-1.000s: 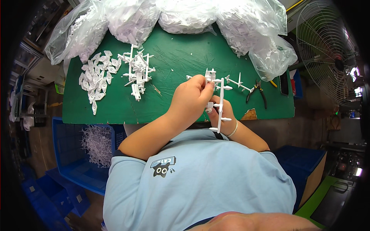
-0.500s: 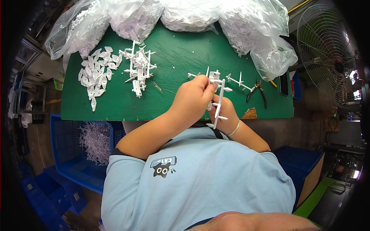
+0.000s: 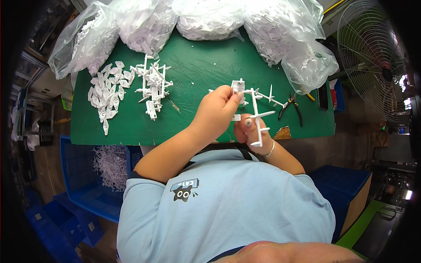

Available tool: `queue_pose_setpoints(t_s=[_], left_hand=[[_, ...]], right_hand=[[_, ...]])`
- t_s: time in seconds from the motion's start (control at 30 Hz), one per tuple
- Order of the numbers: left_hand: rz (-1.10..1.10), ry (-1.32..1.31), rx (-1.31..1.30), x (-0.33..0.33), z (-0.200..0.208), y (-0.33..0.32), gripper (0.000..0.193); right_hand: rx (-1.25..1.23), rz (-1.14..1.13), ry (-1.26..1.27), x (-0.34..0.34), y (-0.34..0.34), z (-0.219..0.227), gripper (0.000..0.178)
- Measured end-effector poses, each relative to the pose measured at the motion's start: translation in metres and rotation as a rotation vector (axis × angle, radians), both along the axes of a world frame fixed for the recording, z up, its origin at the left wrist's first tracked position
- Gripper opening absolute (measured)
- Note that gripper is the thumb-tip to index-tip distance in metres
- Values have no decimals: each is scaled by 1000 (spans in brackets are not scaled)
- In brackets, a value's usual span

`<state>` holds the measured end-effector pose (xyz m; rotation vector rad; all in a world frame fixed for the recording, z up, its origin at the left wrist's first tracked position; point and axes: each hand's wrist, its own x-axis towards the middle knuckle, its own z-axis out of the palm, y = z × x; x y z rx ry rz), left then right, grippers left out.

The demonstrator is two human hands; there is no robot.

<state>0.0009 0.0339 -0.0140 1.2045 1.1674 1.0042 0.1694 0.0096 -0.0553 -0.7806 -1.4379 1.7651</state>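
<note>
Pinching a branched white plastic frame [image 3: 255, 105] w/ the L hand [image 3: 214, 107], thumb closed on fingertips at a boxy end pc. [image 3: 238, 86], over the near edge of a green bench [image 3: 186, 76]. With R hand [image 3: 247, 131] half-curled just below, fingers bent in, behind the frame's long stem; can't tell from this angle if gripping it. Wearing a thin bracelet [image 3: 271, 150] on R wrist & a light-blue T-shirt [image 3: 245, 197].

Nr R hand, beyond it on bench: a thin spiky white sprig [image 3: 270, 98], w/ black-handled pliers [image 3: 293, 101] lying just to its R & a dark flat device [image 3: 323, 96] by the R edge. Over on L side of bench: a tangled pile of white frames [image 3: 153, 85], beside a spread of flat white pcs [image 3: 116, 100]. Along far edge: bulging clear bags [image 3: 212, 19] of white pcs. Below bench at L: a blue crate [image 3: 94, 206] w/ a heap of thin white sprues [image 3: 109, 168]. At far R, past the bench: a wire-caged fan [image 3: 386, 72].
</note>
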Motion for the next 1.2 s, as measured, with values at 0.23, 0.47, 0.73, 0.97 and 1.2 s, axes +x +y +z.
queue_pose_setpoints(t_s=[0.23,0.47,0.73,0.97,1.2], left_hand=[[-33,151,-8,7,1,15,28],[-375,323,71,16,7,23,26],[-502,134,-52,40,26,43,27],[-54,94,142,80,22,60,27],[36,533,631,109,126,156,48]], right_hand=[[-524,-12,478,16,23,6,37],[-159,-207,153,25,29,16,23],[11,-206,190,56,40,33,18],[233,-276,-34,61,44,41,11],[649,-1077,-329,132,78,77,19]])
